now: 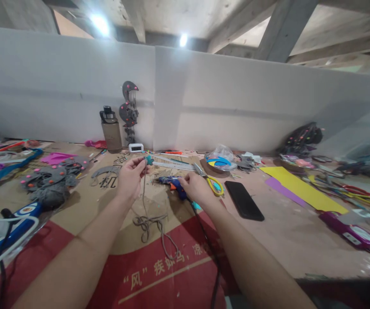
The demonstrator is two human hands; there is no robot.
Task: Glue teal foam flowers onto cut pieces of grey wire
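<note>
My left hand pinches a small teal-green piece between thumb and fingertips. Its exact shape is too small to make out. From there a thin grey cord hangs down to a loose tangle on the cardboard. My right hand is closed around a blue glue gun, whose nozzle end points left, toward the space below the green piece. A black cable runs from the gun toward the table's front. Just beyond my right hand lie yellow-handled scissors, beside a clear ruler.
A black phone lies to the right, with yellow sheet and a purple device farther over. Grey felt pieces with pink dots and a blue power strip lie left. A bottle stands by the white partition.
</note>
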